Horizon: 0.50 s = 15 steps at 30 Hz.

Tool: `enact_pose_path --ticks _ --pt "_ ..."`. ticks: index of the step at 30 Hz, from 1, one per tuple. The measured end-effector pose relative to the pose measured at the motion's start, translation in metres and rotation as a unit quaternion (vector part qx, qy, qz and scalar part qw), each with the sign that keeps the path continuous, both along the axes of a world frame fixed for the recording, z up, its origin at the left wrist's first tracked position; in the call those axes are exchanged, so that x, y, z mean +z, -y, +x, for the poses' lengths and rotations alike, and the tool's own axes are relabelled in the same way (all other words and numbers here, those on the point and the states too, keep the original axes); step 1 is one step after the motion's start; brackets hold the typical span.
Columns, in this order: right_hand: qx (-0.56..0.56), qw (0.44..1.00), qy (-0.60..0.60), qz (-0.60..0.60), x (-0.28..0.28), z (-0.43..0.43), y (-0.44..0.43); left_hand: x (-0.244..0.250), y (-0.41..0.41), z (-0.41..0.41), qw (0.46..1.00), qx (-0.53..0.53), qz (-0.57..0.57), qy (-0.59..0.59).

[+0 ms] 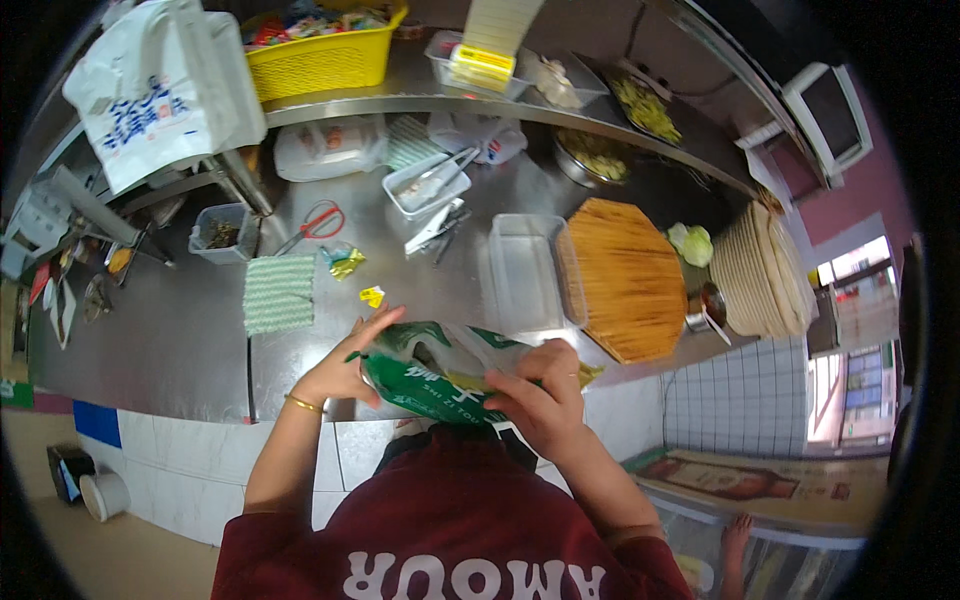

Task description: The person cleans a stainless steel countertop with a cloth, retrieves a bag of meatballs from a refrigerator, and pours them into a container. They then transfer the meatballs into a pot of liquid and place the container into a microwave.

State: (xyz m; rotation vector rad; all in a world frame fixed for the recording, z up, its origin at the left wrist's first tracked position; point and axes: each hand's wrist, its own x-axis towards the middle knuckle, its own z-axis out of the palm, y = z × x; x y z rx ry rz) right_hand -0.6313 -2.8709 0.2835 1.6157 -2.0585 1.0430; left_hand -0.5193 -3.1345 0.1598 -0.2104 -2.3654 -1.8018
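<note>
A green and clear plastic food bag (427, 386) lies across both hands at the near edge of the steel counter (375, 225). My left hand (341, 367) is at the bag's left end, its thumb and fingers spread around that end. With bent fingers, my right hand (544, 386) grips the bag's right side. The bag's contents are mostly hidden. Just beyond it are a small yellow and white scrap (371, 296) and a torn green and gold wrapper (345, 262). A rectangular clear plastic container (527, 281) stands beyond my right hand, against a wooden board (630, 277).
Red-handled scissors (322, 221), a folded green striped cloth (279, 292) and a tub (223, 236) are at left. Tongs rest on a white container (426, 187). A raised shelf (360, 105) crosses the back. Stacked pale round items (754, 270) stand right; another person's arm (735, 555) shows lower right.
</note>
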Motion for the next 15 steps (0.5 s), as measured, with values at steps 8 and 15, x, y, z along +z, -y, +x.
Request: enact_pose_path --ticks 8,15 --pt "-0.047 0.878 0.47 -0.074 -0.125 -0.019 -0.099 -0.005 -0.013 -0.003 0.999 -0.007 -0.029 0.011" --pt "0.141 0.851 0.503 -0.06 -0.132 -0.029 -0.014 -0.089 0.015 0.013 0.971 -0.036 0.143 0.186"
